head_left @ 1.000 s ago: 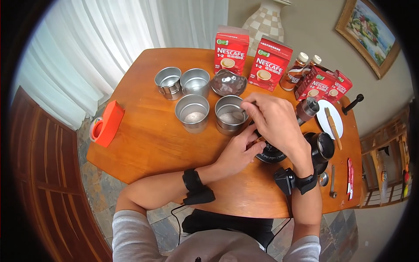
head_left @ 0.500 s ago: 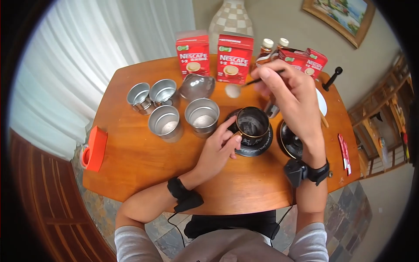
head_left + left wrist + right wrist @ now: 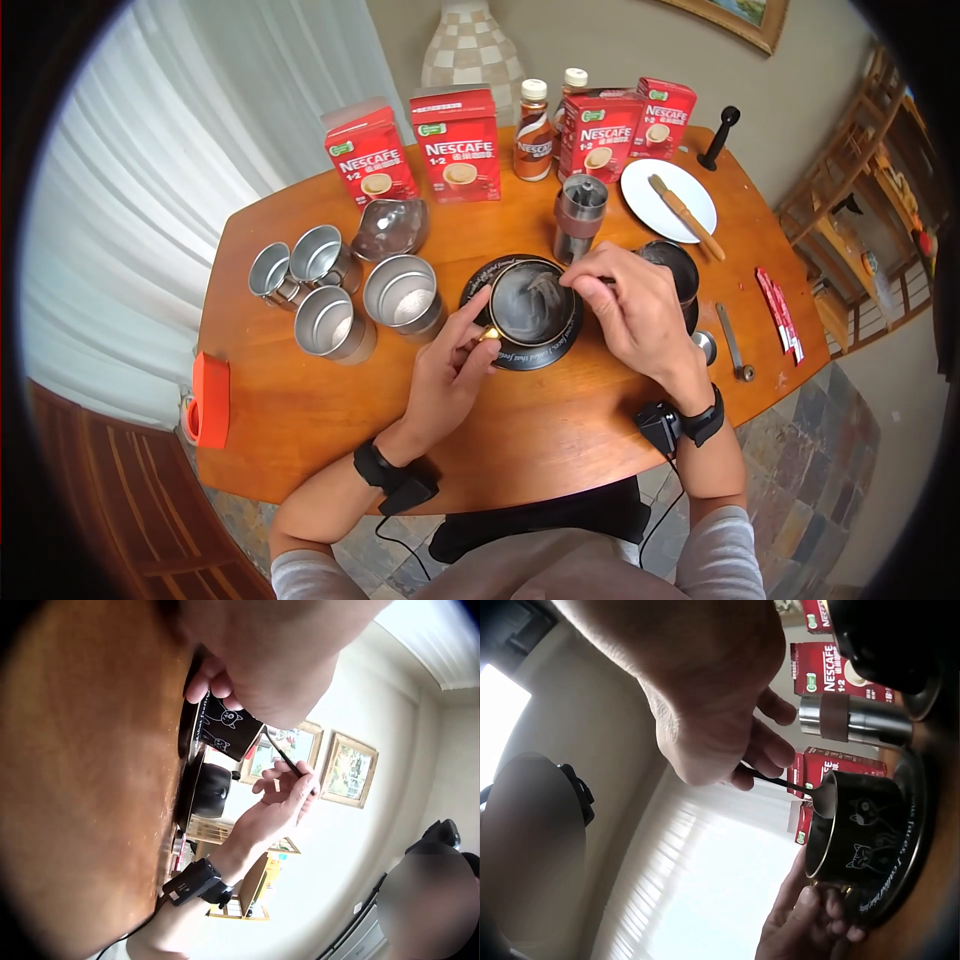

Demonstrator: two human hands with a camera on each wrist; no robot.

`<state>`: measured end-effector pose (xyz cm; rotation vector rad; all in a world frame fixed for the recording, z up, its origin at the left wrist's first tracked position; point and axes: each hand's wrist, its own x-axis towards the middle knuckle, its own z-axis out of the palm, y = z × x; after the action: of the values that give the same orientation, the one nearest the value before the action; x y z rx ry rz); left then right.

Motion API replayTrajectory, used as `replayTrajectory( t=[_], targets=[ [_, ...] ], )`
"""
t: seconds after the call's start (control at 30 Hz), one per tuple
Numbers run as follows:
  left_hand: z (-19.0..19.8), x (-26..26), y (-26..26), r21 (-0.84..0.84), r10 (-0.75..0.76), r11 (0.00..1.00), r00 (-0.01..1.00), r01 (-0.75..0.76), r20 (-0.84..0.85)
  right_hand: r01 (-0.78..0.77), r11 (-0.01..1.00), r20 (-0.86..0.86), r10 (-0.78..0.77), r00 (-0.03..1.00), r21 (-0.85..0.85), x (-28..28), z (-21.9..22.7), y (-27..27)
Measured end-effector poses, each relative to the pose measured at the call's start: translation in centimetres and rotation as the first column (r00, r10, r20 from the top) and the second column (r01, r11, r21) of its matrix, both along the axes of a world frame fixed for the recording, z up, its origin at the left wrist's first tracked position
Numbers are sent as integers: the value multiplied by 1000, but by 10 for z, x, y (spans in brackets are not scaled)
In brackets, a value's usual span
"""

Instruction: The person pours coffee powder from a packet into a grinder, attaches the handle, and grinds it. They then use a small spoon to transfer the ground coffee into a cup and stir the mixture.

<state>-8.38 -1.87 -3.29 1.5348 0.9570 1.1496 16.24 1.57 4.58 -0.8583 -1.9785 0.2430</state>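
A black cup with a gold rim and white cat drawings stands on a black saucer with white lettering. My left hand grips it at the gold handle, thumb and fingers close against its side. From the other side, my right hand pinches the dark handle of a spoon. In the right wrist view the spoon's bowl dips inside the cup's rim, tilted downward. Pale haze or streaks show inside the cup in the head view. Left of it, two steel cups hold white powder, the nearer one beside the saucer.
Behind stand red Nescafe boxes, bottles and a steel grinder. A white plate with a brush lies right, past another black cup. Red sachets lie near the right edge, an orange object at the left.
My right hand has carried the spoon, loaded with white powder, from the steel cup over to the black cup and lowered it in. The left hand keeps its grip. The head view has shifted right.
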Motion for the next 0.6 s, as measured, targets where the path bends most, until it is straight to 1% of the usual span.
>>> replayTrajectory(
  t=[0.17, 0.27, 0.37, 0.47, 0.57, 0.6],
  targets=[
    [-1, -5, 1, 37, -10, 999, 996, 13, -87, -3, 990, 37, -2, 999, 141, 1, -7, 1],
    [-3, -1, 0, 130, 69, 990, 990, -53, -121, -4, 986, 21, 0, 1000, 169, 0, -10, 1],
    [-5, -4, 2, 215, 79, 976, 980, -38, -184, 8, 981, 4, -9, 1000, 192, 0, -16, 3],
    [-4, -4, 0, 254, 84, 967, 975, -30, -204, -74, 994, 43, 71, 997, 77, 3, -16, 1],
    [-4, -4, 0, 219, 72, 975, 983, -34, -170, -129, 992, 50, 128, 990, 14, 1, -20, -1],
    [-5, -3, -1, 204, 72, 978, 985, -39, -156, -98, 995, 13, 98, 995, 29, 1, -20, -1]
  ],
)
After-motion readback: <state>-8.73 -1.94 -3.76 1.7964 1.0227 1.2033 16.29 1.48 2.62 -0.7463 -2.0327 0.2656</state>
